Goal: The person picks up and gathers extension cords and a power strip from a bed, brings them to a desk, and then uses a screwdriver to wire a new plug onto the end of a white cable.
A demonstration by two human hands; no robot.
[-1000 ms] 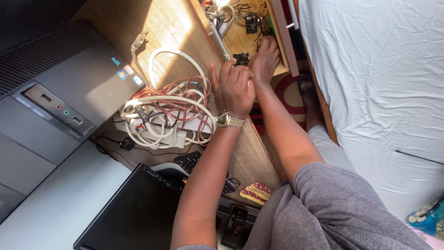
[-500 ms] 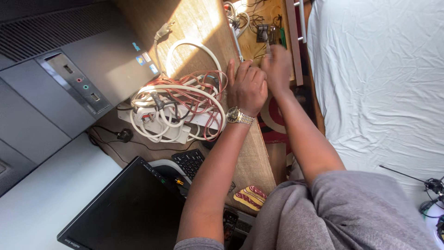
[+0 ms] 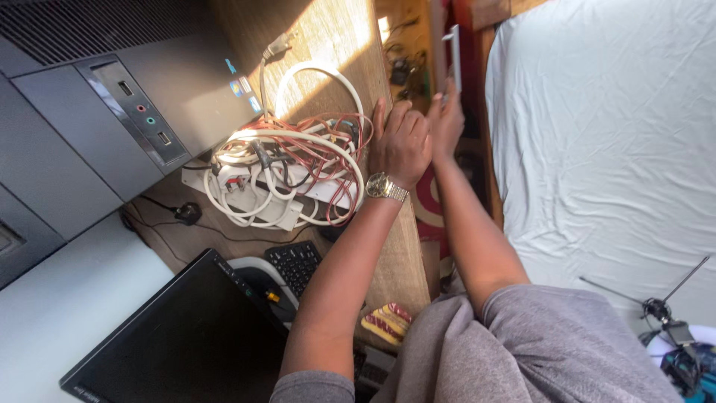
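Note:
My left hand (image 3: pixel 403 142), with a gold wristwatch (image 3: pixel 385 186) on its wrist, lies flat and open on the wooden desk top (image 3: pixel 328 37), right beside a tangle of white and red cables (image 3: pixel 287 168). My right hand (image 3: pixel 446 116) is just to its right, fingers stretched out against the front panel of an open drawer (image 3: pixel 436 45), below the drawer's white handle (image 3: pixel 455 56). It holds nothing. Dark cables and small parts (image 3: pixel 403 71) lie inside the drawer. My left hand partly hides the right one.
A grey computer tower (image 3: pixel 112 112) stands at the left. The cables lie over a white power strip (image 3: pixel 246 201). A black monitor (image 3: pixel 179 336), a black keyboard (image 3: pixel 294 265) and a striped snack packet (image 3: pixel 384 322) sit nearer to me. A bed with a white sheet (image 3: pixel 597 149) fills the right.
My right hand has drawn back out of the drawer to its front panel. My left hand stays by the cables. The view has swung right.

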